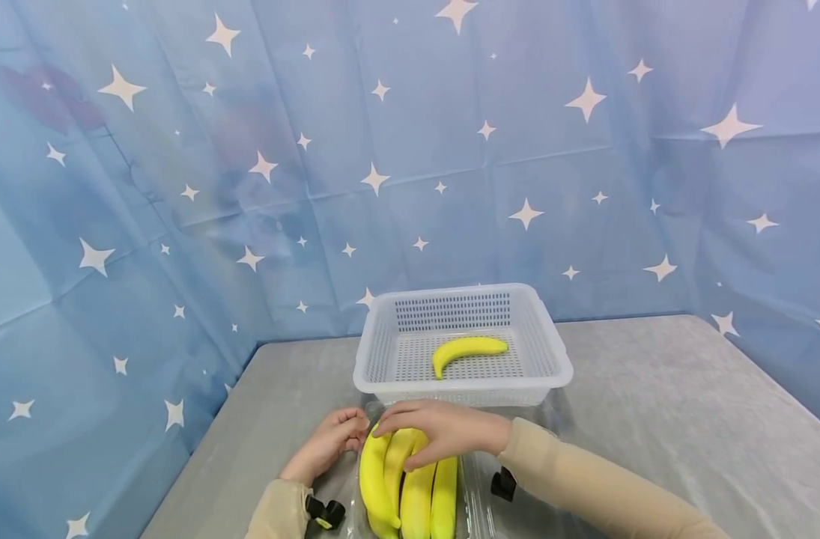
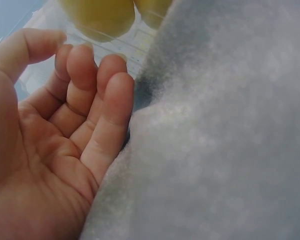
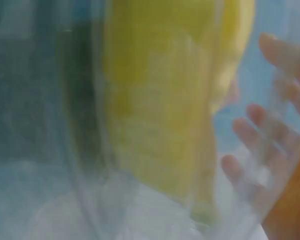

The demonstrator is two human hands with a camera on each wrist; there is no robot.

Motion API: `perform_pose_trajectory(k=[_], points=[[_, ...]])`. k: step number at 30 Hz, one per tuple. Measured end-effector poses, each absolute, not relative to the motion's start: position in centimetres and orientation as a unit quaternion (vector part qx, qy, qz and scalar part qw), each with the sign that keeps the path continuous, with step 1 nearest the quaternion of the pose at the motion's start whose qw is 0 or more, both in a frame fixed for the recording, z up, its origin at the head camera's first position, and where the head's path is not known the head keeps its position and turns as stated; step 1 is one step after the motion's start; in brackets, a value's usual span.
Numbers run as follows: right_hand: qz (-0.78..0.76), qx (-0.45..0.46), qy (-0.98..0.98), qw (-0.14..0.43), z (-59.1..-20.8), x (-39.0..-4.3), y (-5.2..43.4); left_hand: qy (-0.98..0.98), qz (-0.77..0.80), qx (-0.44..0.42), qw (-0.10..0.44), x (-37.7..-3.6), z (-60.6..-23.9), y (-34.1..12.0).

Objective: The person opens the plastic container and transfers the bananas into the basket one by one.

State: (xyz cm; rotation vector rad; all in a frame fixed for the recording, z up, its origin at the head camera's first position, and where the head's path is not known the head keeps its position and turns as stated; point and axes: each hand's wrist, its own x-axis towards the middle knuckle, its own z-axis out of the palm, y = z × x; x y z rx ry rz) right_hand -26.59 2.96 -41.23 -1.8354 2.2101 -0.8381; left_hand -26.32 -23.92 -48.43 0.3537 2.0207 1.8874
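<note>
1. Head view: the bananas lie in a clear bag; just behind them stands the basket. The right hand is over the bananas, fingers spread; the left hand is at their left side, fingers curled.
2. Left wrist view: the bananas are beyond the fingertips — I cannot tell if these pinch the bag.
3. Right wrist view, blurred: spread fingers — beside the bananas.
</note>
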Motion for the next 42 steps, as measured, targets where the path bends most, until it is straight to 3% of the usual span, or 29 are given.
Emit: perform_pose_trajectory(k=[42], points=[[-0.160, -0.657, 0.736, -0.012, -42.2, -27.0, 0.8, 0.707, 0.669, 0.149, 0.174, -26.4, -48.5, -24.1]])
